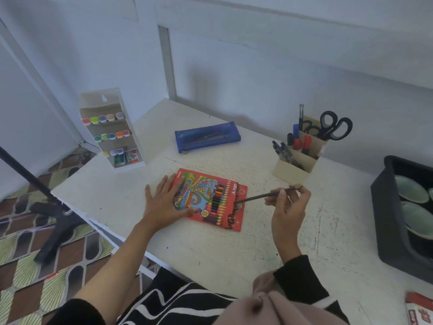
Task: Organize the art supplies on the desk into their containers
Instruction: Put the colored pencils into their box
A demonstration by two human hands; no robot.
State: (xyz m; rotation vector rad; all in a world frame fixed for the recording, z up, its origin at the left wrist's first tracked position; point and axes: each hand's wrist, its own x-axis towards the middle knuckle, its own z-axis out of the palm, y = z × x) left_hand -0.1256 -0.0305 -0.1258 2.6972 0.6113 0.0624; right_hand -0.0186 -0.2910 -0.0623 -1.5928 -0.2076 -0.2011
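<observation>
A red box of coloured pencils (212,198) lies flat in the middle of the white desk (210,249). My left hand (164,200) rests flat on the box's left end, fingers spread. My right hand (289,201) pinches a dark pencil (262,196) by its back end. The pencil's tip touches the open right end of the box, where several pencil ends show.
A blue zip pouch (207,136) lies behind the box. A beige holder (297,165) with pens, markers and black scissors (332,125) stands at the right. A white marker rack (112,130) stands at the left. A black bin (389,207) with bowls sits at the right edge.
</observation>
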